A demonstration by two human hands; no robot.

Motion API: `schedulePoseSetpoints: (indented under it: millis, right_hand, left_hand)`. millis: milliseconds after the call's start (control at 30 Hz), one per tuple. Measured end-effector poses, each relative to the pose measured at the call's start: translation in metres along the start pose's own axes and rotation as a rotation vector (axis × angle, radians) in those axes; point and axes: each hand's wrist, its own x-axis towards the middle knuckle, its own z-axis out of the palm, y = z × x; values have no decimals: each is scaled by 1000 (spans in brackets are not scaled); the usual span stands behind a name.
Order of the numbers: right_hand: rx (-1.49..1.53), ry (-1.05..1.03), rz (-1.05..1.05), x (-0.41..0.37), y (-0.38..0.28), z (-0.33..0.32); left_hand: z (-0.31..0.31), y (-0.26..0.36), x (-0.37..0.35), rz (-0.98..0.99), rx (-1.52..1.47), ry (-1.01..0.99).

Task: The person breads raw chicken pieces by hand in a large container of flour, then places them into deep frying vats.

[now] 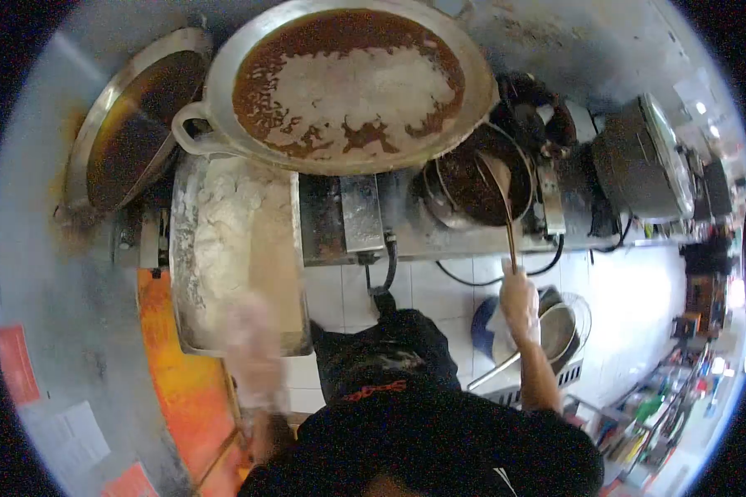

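Observation:
My left hand [255, 344], pale with flour and smeared by motion, is over the near end of a metal tray [301, 282] of white flour [224, 236]. Its fingers are too blurred to read. My right hand [520, 305] is closed around the handle of a long-handled cooking spoon [508, 211]. The spoon's head rests inside a dark-coated pot [460, 217]. Beyond both hands stands a large two-handled wok [224, 79] of brown oil, with a broad patch of pale foam [356, 87] on top.
Another wok [108, 112] of dark oil stands at the left by the metal wall. A lidded pot [646, 161] is on the right of the stove. Below my right hand are a strainer [559, 331] and basins near the tiled floor. A black hose [481, 282] loops below the stove edge.

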Motion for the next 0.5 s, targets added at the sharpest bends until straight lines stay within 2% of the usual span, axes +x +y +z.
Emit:
schedulePoseSetpoints:
  millis: [67,100,133,167,200,233,300,333,367,400,433,467,500]
  right_hand:
    - [370,-72,298,1,18,-21]
    - [374,-43,194,-1,26,-43]
    - [376,-15,91,-3,35,-65]
    - [123,120,-36,2,47,-75]
    - [13,244,-108,12,54,-94]
    - [-32,356,-203,31,60,-121]
    - [-134,528,-426,81,63,-169]
    - [-205,528,-355,90,29,-204]
    - [-222,481,-448,121,18,-223]
    - [-198,378,-458,161,4,-237]
    - [-9,388,-537,177,-18,-252]
    - [-173,380,-561,217,-32,-254]
    - [-202,402,-560,249,-42,-253]
  left_hand:
    - [62,40,-15,-385,-389,-371]
    - [93,60,-23,-610,-506,-513]
    - [115,71,-19,-954,-642,-682]
    - [150,59,-43,-1061,-828,-513]
    - [190,41,-71,-1158,-1010,-337]
    - [218,34,-77,-1163,-1011,-311]
    - [261,21,-90,-1271,-1200,-152]
    - [279,6,-88,-1127,-1266,-225]
    - [285,15,-77,-1079,-1300,-176]
    - [270,32,-55,-1234,-1377,-194]
    - [279,34,-50,-1293,-1311,-133]
    - [288,37,-47,-1352,-1250,-78]
    - [291,39,-44,-1343,-1266,-64]
